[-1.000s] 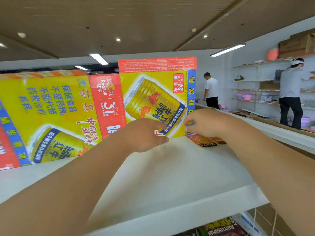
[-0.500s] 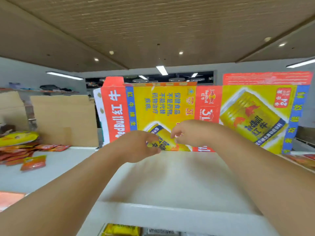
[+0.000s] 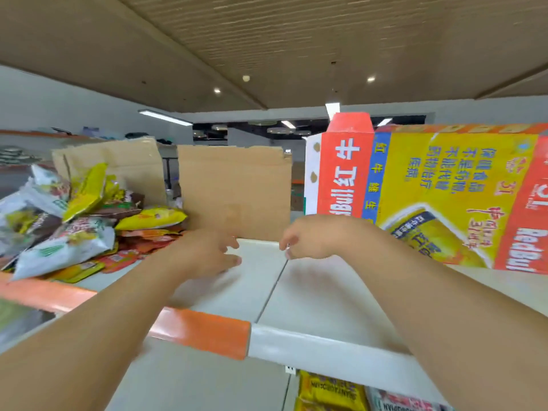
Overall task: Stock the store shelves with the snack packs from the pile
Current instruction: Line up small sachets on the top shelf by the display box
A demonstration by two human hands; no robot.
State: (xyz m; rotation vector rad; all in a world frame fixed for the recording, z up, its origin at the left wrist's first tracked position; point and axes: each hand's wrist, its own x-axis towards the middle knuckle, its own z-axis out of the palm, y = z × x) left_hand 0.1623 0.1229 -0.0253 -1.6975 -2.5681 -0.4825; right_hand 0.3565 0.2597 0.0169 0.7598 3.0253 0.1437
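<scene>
**Both hands over the top shelf, beside the snack pile**

The left hand (image 3: 207, 253) hovers over the middle of the white shelf (image 3: 311, 292), its fingers loosely bent and apart with nothing in them. The right hand (image 3: 308, 241) hangs just beside it, nearer the back edge, fingers curled downward. Blur hides whether they pinch anything. The pile of snack packs (image 3: 74, 226) lies at the shelf's left end, reaching the orange front-edge strip (image 3: 204, 333), just left of the left hand. A brown cardboard panel (image 3: 234, 191) stands upright along the back edge. A yellow-and-red drinks carton (image 3: 430, 197) stands at the right end. Further packs (image 3: 329, 393) show below the front edge.
</scene>
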